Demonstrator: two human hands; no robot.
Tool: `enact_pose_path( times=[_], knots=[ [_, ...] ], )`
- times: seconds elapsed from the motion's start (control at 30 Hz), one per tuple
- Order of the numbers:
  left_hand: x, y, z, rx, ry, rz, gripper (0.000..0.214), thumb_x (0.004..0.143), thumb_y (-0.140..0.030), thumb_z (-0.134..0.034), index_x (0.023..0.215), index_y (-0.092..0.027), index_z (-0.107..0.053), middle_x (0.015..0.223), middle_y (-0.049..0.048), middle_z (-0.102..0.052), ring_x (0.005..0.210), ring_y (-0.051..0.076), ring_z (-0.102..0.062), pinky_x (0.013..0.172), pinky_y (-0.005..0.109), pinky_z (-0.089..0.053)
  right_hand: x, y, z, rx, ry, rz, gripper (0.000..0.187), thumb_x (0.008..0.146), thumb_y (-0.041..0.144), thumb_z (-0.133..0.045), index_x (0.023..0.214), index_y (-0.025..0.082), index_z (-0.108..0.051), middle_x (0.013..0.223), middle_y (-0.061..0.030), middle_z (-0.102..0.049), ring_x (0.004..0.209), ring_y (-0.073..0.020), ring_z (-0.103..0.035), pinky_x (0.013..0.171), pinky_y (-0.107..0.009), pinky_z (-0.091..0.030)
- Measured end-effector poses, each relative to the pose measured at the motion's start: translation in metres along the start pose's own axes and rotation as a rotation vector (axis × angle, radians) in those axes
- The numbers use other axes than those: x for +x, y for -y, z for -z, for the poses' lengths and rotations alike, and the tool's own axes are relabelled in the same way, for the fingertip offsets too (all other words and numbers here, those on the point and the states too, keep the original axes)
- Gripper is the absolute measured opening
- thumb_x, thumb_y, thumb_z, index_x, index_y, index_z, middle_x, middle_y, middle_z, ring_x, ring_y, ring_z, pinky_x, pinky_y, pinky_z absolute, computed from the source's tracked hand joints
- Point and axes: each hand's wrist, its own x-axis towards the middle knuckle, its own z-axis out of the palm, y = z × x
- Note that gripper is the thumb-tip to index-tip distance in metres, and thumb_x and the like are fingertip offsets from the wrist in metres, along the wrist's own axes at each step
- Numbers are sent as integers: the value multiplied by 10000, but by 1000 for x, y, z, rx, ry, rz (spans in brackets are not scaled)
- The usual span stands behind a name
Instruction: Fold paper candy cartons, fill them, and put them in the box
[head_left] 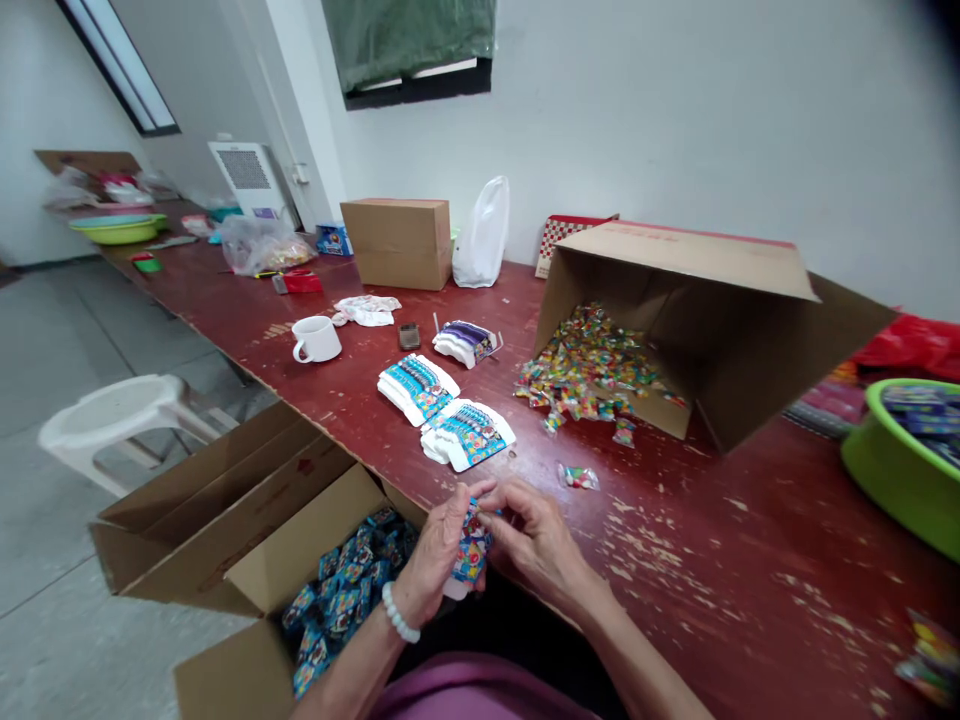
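A small printed carton (471,556), blue with multicoloured pictures, is held over the near edge of the table, in front of the person's body. The left hand (433,560) grips it along its side, with a bracelet of pale beads (400,614) around the wrist. The right hand (538,540) pinches at the carton's upper end, thumb and fingertips against it; exactly what they grasp there is partly hidden.

Just beyond the hands, a clear packet of coloured sweets (578,477) lies on the worn red table (675,560). Farther back are two fanned stacks of flat blue-and-white cartons, the nearer one (469,436) just beside the farther one (418,388). Behind them lie a purple-printed stack (466,342), a small dark object (409,336) and a white mug (316,340), its handle toward the left.

To the right, a large cardboard box (772,340) rests on its side, its opening facing the person, and wrapped sweets (592,365) spill from it onto the table. A green tub (892,480) of dark blue packs stands at the right edge.

Below the table's edge on the left, an open carton box (259,655) contains many filled blue cartons (349,575), near a white plastic stool (112,420). A closed brown box (397,245) and a white plastic bag (482,235) stand by the wall.
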Motion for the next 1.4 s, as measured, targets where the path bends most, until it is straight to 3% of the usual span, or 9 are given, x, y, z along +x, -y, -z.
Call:
enact_pose_path(
  times=[0.23,0.33,0.5,0.63,0.83,0.93,1.17,1.3,1.4],
  knots=[
    [3,4,11,-190,266,140,518,838,-396,-664,1281,-189,-494,934,93,-683,708,163,-657,657,272,-513,16,-35,43,-244,-87,-196,223,880,347,-560,1017,212,-672,947,-54,-677,765,-194,-614,709,-302,-478],
    [3,9,24,-181,189,110,527,726,-252,-782,1181,-156,-533,1018,122,-682,783,161,-642,716,274,-503,12,-65,83,-576,-217,-290,298,794,296,-613,1066,184,-659,1045,-109,-624,873,-242,-587,814,-360,-439],
    [10,10,35,-165,-11,13,715,611,-146,-844,1232,-182,-491,950,65,-678,814,170,-627,710,280,-509,-2,-95,117,-607,-246,-416,177,672,326,-703,738,180,-628,844,-92,-578,803,-259,-550,728,-350,-399],
    [18,4,35,-179,-138,-22,619,622,-212,-856,1162,-151,-560,813,17,-652,673,124,-598,649,262,-515,-2,-83,99,-485,-206,-476,208,731,393,-646,737,203,-562,668,-19,-570,645,-198,-539,600,-288,-373],
    [26,-3,31,-309,-362,-86,556,622,-276,-864,1095,-155,-596,836,36,-677,651,122,-610,598,239,-513,-8,-22,29,208,-15,-529,247,807,429,-622,902,211,-554,625,55,-541,478,-109,-466,455,-213,-342],
    [24,-4,23,-389,-389,-99,561,636,-302,-856,1109,-171,-584,897,57,-697,662,132,-625,595,244,-521,-13,-12,4,264,9,-463,176,814,358,-639,856,197,-581,633,53,-544,511,-99,-467,481,-203,-353],
    [6,1,13,-456,-181,-91,544,719,-222,-791,1195,-222,-525,983,52,-674,785,172,-662,690,315,-565,-9,-30,6,102,-175,-400,319,746,350,-705,1006,194,-608,689,29,-615,608,-146,-551,543,-230,-416],
    [-3,1,19,-372,-112,20,570,672,-147,-803,1156,-218,-511,1014,68,-672,818,219,-686,677,347,-575,1,-15,21,101,-135,-348,256,821,361,-619,1011,191,-631,762,2,-650,688,-165,-593,619,-256,-458],
    [-6,3,18,-272,102,125,567,620,-140,-817,1125,-165,-561,971,94,-680,679,206,-690,574,290,-548,7,-4,23,134,-62,-334,239,861,343,-563,1019,182,-643,806,-17,-673,725,-167,-606,653,-264,-470]
  ],
)
